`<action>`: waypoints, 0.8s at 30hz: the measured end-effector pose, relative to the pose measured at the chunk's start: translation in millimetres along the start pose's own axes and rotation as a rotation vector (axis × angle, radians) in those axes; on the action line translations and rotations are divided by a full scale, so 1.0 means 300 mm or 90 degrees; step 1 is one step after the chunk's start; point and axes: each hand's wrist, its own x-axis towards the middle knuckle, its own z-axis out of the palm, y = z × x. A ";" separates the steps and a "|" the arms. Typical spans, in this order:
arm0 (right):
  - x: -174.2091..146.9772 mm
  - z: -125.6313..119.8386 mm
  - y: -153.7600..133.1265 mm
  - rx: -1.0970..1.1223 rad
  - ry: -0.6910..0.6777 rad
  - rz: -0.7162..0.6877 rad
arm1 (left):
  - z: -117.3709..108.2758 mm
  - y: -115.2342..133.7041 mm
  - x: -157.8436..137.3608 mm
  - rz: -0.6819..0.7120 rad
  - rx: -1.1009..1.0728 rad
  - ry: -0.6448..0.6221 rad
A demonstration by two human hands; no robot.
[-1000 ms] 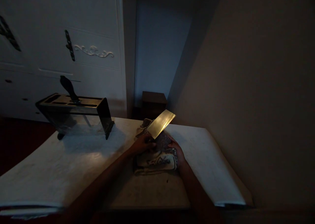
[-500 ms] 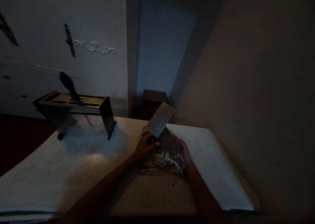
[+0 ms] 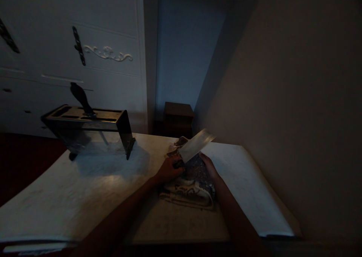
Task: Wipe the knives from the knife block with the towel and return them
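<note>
A cleaver (image 3: 196, 145) with a broad pale blade tilts up to the right over a folded patterned cloth (image 3: 188, 191). My left hand (image 3: 170, 169) is closed round its dark handle, just above the cloth. On the cloth's right side my right hand (image 3: 208, 166) grips the fabric, its fingertips near the blade's lower edge. Part of the cloth is hidden under the left hand and the blade. To the left stands a knife block (image 3: 85, 125) with a slotted top and see-through front; one black-handled knife (image 3: 80, 98) is in it.
The pale tabletop (image 3: 113, 196) lies under everything. A white cabinet (image 3: 113, 83) with dark handles rises behind the knife block. A brown box-like piece of furniture (image 3: 178, 115) stands beyond the table's far edge. A wall (image 3: 283, 98) runs along the right side.
The cleaver blade has tipped lower and to the right. More of the cloth's far end shows, rumpled, and its near edge has shifted slightly toward me.
</note>
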 end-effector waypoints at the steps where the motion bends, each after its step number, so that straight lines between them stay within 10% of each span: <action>1: 0.017 0.003 -0.005 -0.025 0.006 -0.030 | 0.001 0.000 -0.002 0.000 0.004 0.002; 9: 0.026 0.062 -0.064 0.052 -0.149 0.080 | -0.005 0.011 -0.008 -0.006 0.011 -0.021; 24: 0.042 0.020 -0.018 0.040 0.060 0.083 | -0.012 0.004 0.010 -0.092 -0.016 0.188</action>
